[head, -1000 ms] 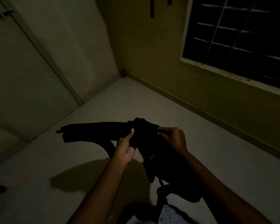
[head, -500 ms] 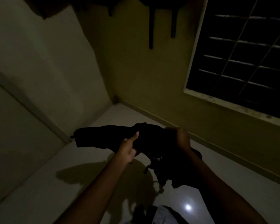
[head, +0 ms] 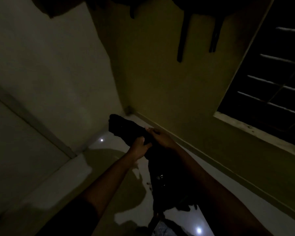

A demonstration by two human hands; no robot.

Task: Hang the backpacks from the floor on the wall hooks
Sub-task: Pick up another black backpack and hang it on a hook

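Dim shot, low contrast. Black backpack is off the floor, held in mid-air in front of the room corner. Left hand grips it from below, fingers curled round a fold near the top. Right hand sits just beside it on the far side, fingers curled onto the same top section, fingertips pinching the edge. The 2 hands are almost touching.

One end of the bag sticks up and left past the hands. The bulk hangs down between the forearms, with a small metal fitting glinting on it. Shadow of bag and arms lies on the floor below.

High on the yellowish wall, 2 dark straps hang from dark shapes at the top edge, probably bags already up, but too dark to confirm. Barred window on the right, pale sill under it. 2 bright light reflections on the floor. Striped cloth at the bottom edge, under the bag.
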